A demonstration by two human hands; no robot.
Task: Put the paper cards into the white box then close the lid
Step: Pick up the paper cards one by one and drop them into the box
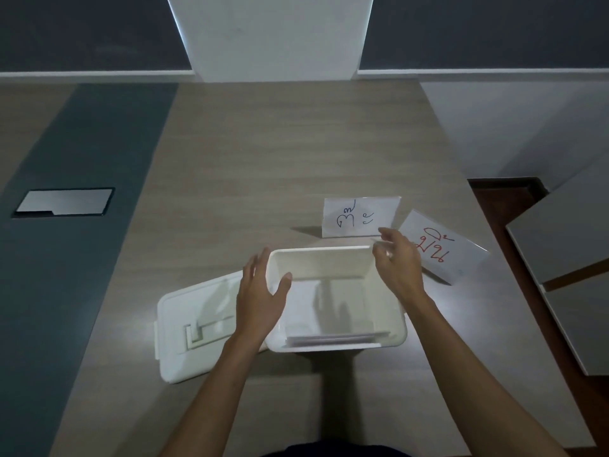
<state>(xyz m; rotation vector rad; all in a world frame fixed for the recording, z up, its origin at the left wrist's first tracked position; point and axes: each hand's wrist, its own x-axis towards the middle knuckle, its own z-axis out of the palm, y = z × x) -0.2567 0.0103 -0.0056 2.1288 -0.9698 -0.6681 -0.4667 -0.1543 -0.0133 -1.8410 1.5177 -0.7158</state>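
You are looking down on a wood-grain table (296,143), and everything below is placed by the white box (336,298) that stands open near its middle. A dark strip runs along the table well to the left of the box, with a grey metal plate (64,202) set into it.

The box itself is upright, mouth open toward you. Its lid (194,324) lies flat on the table just to the left of the box, the near edge of the two touching or nearly so; your arm hides the join.

Inside the box, against its near wall, lies a small stack of white paper cards (336,339); how many are in it is hard to tell from this angle.

Two more cards are still out on the table. The card with blue writing (359,217) stands just behind the box's far right corner. The card with red writing (441,247) lies tilted to the right of the box, beyond your wrist.

Your left hand (260,291) is spread open at the box's left rim, thumb over the edge, gripping nothing. Your right hand (400,262) hovers above the box's far right corner, fingers loosely curled and empty, close to the blue-lettered card.
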